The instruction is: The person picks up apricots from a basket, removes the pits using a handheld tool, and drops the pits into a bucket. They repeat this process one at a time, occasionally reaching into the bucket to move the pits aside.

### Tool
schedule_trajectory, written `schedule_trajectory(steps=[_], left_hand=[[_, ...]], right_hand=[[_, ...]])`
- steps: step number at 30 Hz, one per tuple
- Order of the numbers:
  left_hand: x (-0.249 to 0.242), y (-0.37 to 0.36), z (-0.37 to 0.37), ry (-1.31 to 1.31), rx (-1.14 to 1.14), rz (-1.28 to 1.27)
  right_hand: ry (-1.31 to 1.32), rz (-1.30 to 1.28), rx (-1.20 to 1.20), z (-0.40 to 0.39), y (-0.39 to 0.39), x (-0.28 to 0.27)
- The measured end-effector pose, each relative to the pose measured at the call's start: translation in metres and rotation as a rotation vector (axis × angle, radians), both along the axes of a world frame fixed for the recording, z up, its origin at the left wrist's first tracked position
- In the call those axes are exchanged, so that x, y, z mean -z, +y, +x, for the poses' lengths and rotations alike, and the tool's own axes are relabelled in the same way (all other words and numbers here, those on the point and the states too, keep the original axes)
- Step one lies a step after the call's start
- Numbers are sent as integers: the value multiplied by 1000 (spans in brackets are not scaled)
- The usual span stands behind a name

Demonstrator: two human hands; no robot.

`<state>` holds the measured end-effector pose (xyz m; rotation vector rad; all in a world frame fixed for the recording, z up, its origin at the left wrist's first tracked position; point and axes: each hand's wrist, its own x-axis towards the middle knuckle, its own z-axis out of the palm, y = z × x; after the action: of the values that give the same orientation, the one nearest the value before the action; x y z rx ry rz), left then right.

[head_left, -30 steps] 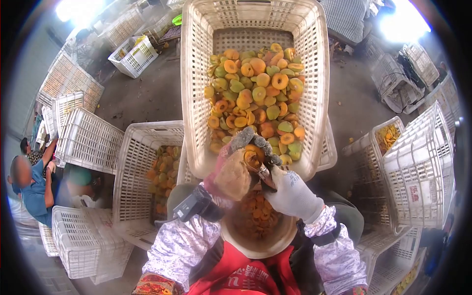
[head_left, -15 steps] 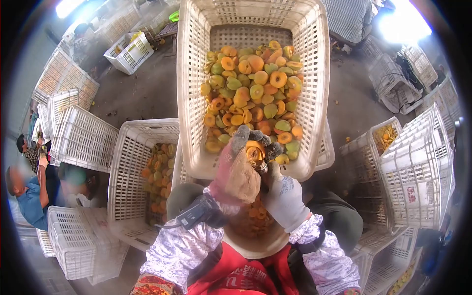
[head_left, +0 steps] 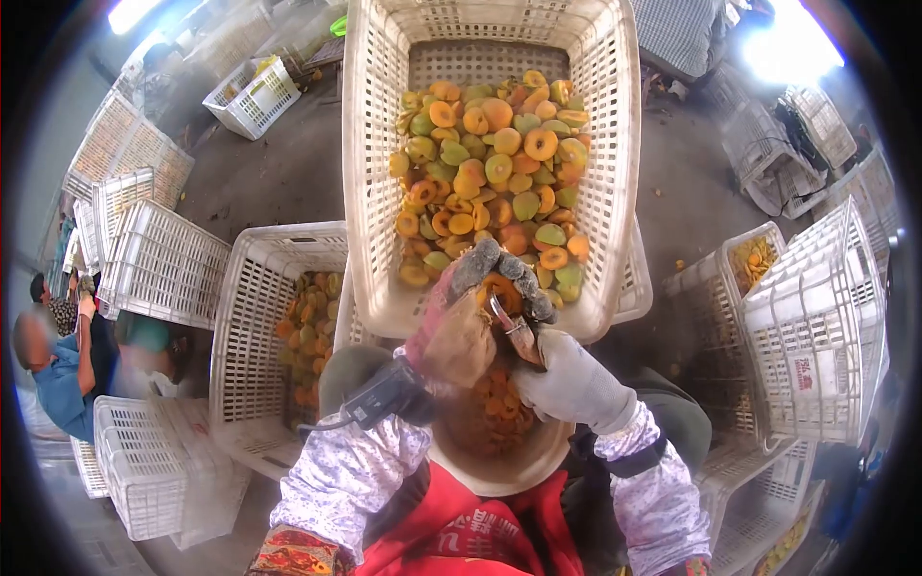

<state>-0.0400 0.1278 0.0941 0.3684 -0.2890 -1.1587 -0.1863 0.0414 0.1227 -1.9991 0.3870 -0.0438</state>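
My gloved left hand (head_left: 471, 312) is wrapped round an orange fruit half (head_left: 501, 293), its cut side facing up. In my gloved right hand (head_left: 574, 382) is a small metal tool (head_left: 517, 331), whose curved tip touches the fruit. Both hands are close together over the near edge of a big white crate (head_left: 619, 240). Halved yellow, orange and green fruits (head_left: 495, 168) fill much of that crate's floor. Below my hands, a round tub (head_left: 499, 480) between my knees holds orange pieces (head_left: 499, 408).
Another white crate (head_left: 240, 336) with fruit is at the left. Stacked crates (head_left: 812, 326) stand at the right, and more crates (head_left: 168, 264) at the far left, near a person in a blue shirt (head_left: 62, 384). A small crate (head_left: 254, 101) lies further back.
My right hand has moved down and right, off the fruit, and the metal tool now shows clearly. My left hand remains round the fruit. The view has shifted slightly.
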Motion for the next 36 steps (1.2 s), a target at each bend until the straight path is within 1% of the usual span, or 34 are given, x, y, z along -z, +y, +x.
schedule_trajectory(steps=[1, 2, 4, 5, 6, 7, 8, 9, 10, 11, 12, 13, 14, 15, 16, 17, 18, 19, 20, 21, 22, 23, 25, 27, 29, 30, 31, 32, 33, 34, 35, 36], left_hand=[[1, 0, -1, 1, 1, 2], [3, -1, -2, -25, -21, 26], [6, -1, -5, -50, -41, 48], [8, 0, -8, -232, -155, 179], [10, 1, -10, -415, -271, 310], [11, 1, -5, -419, -272, 311], [15, 2, 2, -380, -155, 334], [20, 3, 5, -336, -33, 358], [29, 4, 4, -331, -25, 361], [31, 5, 2, -274, -31, 192], [33, 6, 1, -217, -42, 23], [33, 6, 2, -149, -21, 43], [22, 5, -2, -153, -25, 47], [12, 2, -10, -214, -137, 144], [9, 1, -15, -270, -246, 241], [11, 1, -13, -265, -242, 243], [13, 0, -6, -245, -131, 267], [14, 0, -2, -227, -20, 291], [10, 1, -4, -227, -16, 294], [3, 2, -7, -301, -24, 297], [-1, 2, -9, -375, -37, 297], [2, 2, -9, -374, -36, 298], [13, 0, -8, -354, -91, 346], [17, -1, -7, -353, -67, 310], [17, 0, -6, -349, -33, 280], [15, 1, -4, -274, 21, 291], [15, 2, -3, -197, 69, 299], [15, 1, -2, -192, 65, 296], [16, 2, -1, -252, 48, 318], [15, 2, 0, -317, 38, 341], [8, 3, 0, -400, 52, 302], [6, 3, -1, -403, 60, 303]], right_hand=[[65, 77, -46, 0, -1, -2], [66, 79, -47, 1, -2, -4], [243, 335, 39, 3, -3, -8], [243, 334, 40, 2, 1, -1], [48, 51, 37, 0, 6, 13], [-149, -230, 34, 0, 10, 20], [-150, -228, 35, 1, 8, 9], [38, 9, -34, 2, 3, -12], [228, 246, -101, 4, -2, -23], [403, 518, -44, 4, -10, -19], [406, 517, -45, 2, -11, -17], [367, 521, -45, 3, -11, -15], [325, 530, -44, 4, -10, -12], [322, 536, -42, 5, -8, -9], [256, 481, -38, 5, -5, -7], [194, 422, -34, 4, -3, -5], [196, 423, -30, 4, -2, -8], [255, 489, 8, 3, -1, -13], [314, 556, 47, 2, 0, -16], [314, 560, 53, 0, -2, -12], [300, 586, 5, -1, -5, -6], [286, 612, -44, -2, -7, -2], [254, 586, 1, 0, 0, 1], [227, 564, 44, -2, 0, 3], [369, 643, -61, -6, -5, 5], [370, 649, -53, -7, -5, 2], [355, 717, -73, -8, -4, -4], [343, 780, -99, -8, -5, -7], [348, 777, -104, -8, -5, -5], [325, 873, -111, -10, -6, 1], [293, 972, -113, -12, -6, 6], [287, 975, -107, -14, -7, 12]])
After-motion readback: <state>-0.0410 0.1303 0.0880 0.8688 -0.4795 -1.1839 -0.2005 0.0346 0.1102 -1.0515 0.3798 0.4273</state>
